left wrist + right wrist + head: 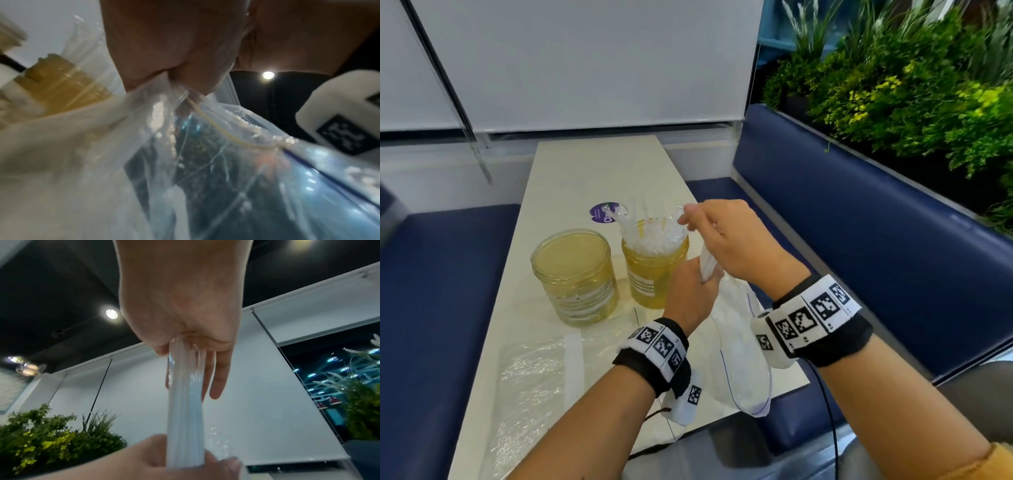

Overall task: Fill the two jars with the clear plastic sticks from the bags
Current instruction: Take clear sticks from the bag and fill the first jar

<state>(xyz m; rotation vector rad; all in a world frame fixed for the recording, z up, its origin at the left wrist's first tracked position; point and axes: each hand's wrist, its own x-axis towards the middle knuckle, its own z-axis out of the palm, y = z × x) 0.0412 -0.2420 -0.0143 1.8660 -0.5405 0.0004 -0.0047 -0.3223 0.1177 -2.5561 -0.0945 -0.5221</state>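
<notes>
purple sticker (603, 212) on white table (599, 171) | blue bench (859, 219) | green plants (914, 85)

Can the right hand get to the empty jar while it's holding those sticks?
Probably yes. The right hand pinches a bundle of sticks just above the full jar. The empty jar stands open beside it, with nothing over its mouth. The left hand is lower, gripping the bag.

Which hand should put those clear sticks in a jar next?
Probably the right hand: it already grips the bundle of sticks, raised beside the jars. The left hand is busy holding the bag.
</notes>
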